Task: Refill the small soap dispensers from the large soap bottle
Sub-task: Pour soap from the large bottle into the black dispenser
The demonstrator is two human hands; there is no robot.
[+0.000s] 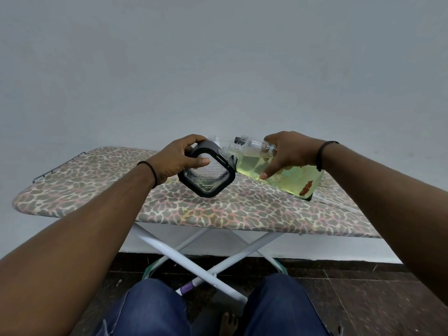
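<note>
Left hand (180, 157): wraps the small dispenser (207, 174), tipped toward the bottle
Right hand (284, 154): grips the big soap bottle (278, 169), mouth pointing to 9 o'clock
Risk: mouths may not line up; soap could spill on the ironing board (169, 207)

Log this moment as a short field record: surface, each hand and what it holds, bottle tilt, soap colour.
surface: ironing board with a spotted cover
left hand: grips a square clear dispenser with black edges, tipped toward the camera
right hand: grips the large soap bottle
bottle tilt: near horizontal, open neck pointing at the dispenser
soap colour: pale yellow-green
behind: more clear containers, partly hidden
</note>
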